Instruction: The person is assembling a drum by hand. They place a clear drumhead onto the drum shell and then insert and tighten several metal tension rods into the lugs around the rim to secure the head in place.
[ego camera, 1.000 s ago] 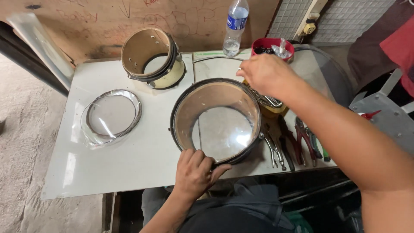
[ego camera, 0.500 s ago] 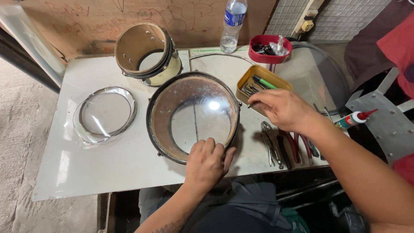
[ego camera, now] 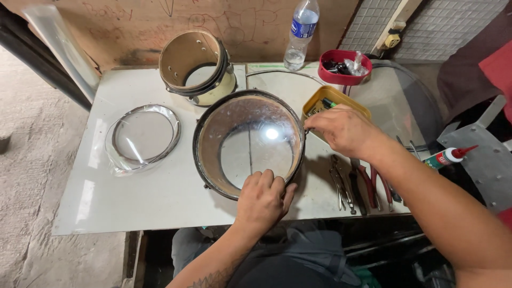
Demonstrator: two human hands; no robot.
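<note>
Large drum shell (ego camera: 210, 160): black outer rim, tan-brown inner wall, clear glossy head with a white light spot; centre of frame.
Small drum shell (ego camera: 193, 56): pale tan wood inside, cream outside, black band; upper centre.
Hoop (ego camera: 143, 138): silver metal ring in clear film; left.
Surface (ego camera: 160, 205): white, faintly glossy.
Bottle (ego camera: 301, 33): clear plastic, blue label, blue cap; top centre.
Red tub (ego camera: 330, 74): red, dark small parts inside; upper right.
Yellow tray (ego camera: 341, 98): mustard yellow; right of centre.
Pliers (ego camera: 368, 186): grey steel, red and black handles; lower right.
Glue tube (ego camera: 445, 157): green and white body, red nozzle; right edge.
Wall (ego camera: 106, 21): reddish-brown board with faint scrawls; top.
</note>
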